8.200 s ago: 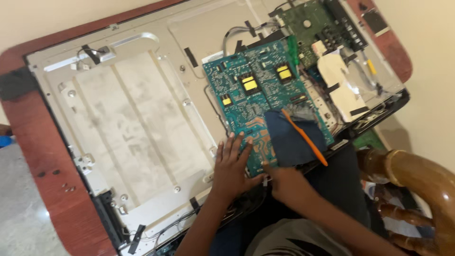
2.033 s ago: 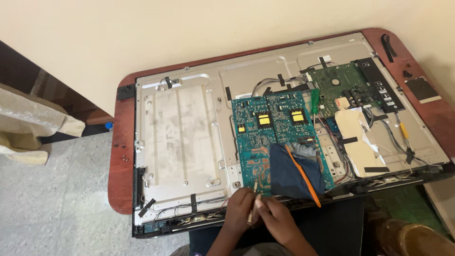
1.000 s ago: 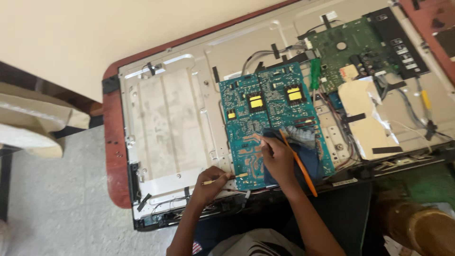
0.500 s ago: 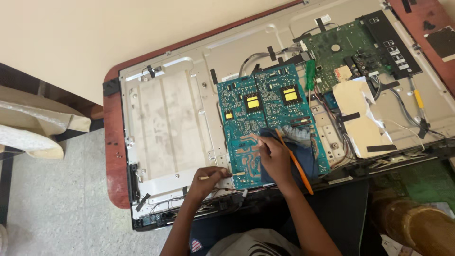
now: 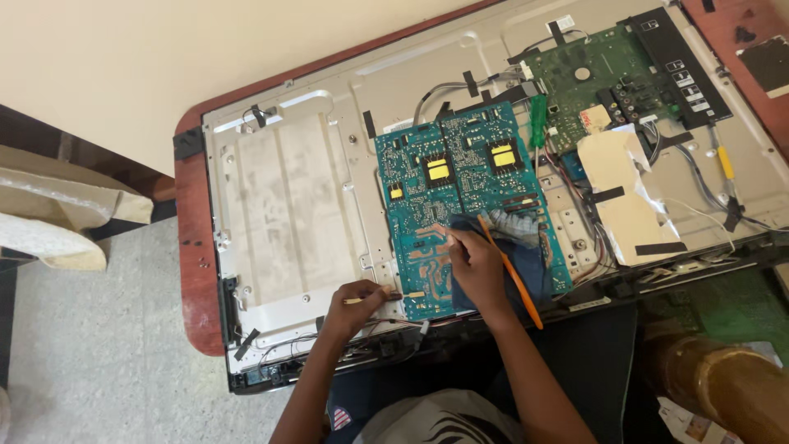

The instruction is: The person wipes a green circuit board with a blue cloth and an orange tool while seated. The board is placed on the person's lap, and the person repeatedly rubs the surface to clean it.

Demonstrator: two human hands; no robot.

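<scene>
A blue circuit board [image 5: 444, 218] was being worked on with both hands inside an opened flat-screen chassis [image 5: 288, 214].

The chassis, a shallow metal tray laid on a reddish-brown surface [image 5: 191, 271], was seen to hold the blue circuit board near its middle, a green circuit board [image 5: 592, 78] at the far right, and a cream sheet [image 5: 625, 193] taped down to the right of the blue one. The left hand [image 5: 355, 298] was closed around a thin pale stick [image 5: 370, 298], its tip laid at the near left corner of the blue board. The right hand [image 5: 477, 267] was curled shut on an orange-handled tool [image 5: 511, 271], pressed onto the board's near part. A dark blue cloth [image 5: 514, 247] was spread under that hand.
</scene>
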